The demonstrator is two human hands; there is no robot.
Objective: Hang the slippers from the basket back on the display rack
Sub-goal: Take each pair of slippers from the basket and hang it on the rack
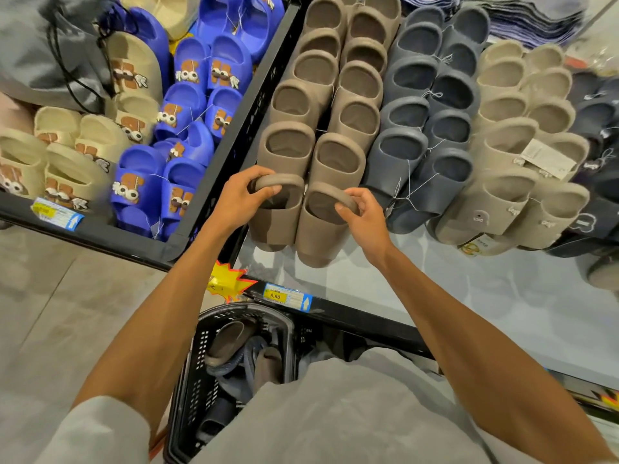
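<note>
A pair of brown slide slippers hangs at the bottom of the brown column on the display rack. My left hand grips the strap of the left brown slipper. My right hand grips the strap edge of the right brown slipper. Below, near my body, stands a black plastic basket holding a brown slipper and some dark ones. Part of the basket is hidden by my grey shirt.
Columns of brown, dark grey and beige slippers hang on the rack. A black bin frame on the left holds blue and cream cartoon slippers. A yellow price tag sits on the black shelf edge.
</note>
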